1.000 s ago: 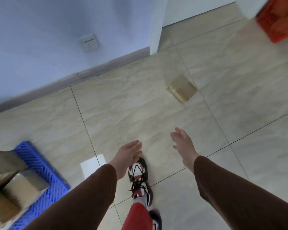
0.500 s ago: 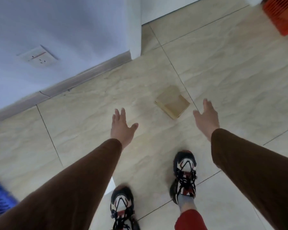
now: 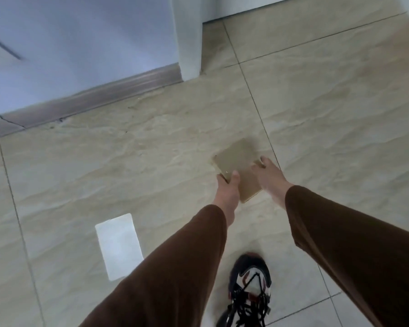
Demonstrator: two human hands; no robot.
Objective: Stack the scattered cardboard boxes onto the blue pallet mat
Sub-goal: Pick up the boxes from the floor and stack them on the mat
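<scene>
**Both hands on the box**

Nearest, a shoe [image 3: 249, 289] with black laces, a white toe and dark trim stands on the floor [image 3: 128, 161], blurred at the edges. Two brown sleeves [image 3: 175, 267] reach forward from the bottom of the view.

The left hand [image 3: 227, 194] grips the box [image 3: 236, 166] at its near-left corner, thumb laid on the top face, fingers curled beneath the edge. The right hand [image 3: 270, 178] holds the right side, fingertips pressed at the right corner. The box sits between the two hands, flat, thin and squarish, plain tan cardboard, turned corner-on to the person. Whether it is off the floor or resting on it cannot be told; its far edge is blurred.

The floor is glossy beige tile with a marbled grain and thin dark grout lines. A bright white rectangle [image 3: 118, 246] shows on it to the left of the arms. Farther off, a grey-brown skirting [image 3: 92, 100] runs along a pale blue wall [image 3: 80, 38], which ends at a white corner post [image 3: 189, 36].
</scene>
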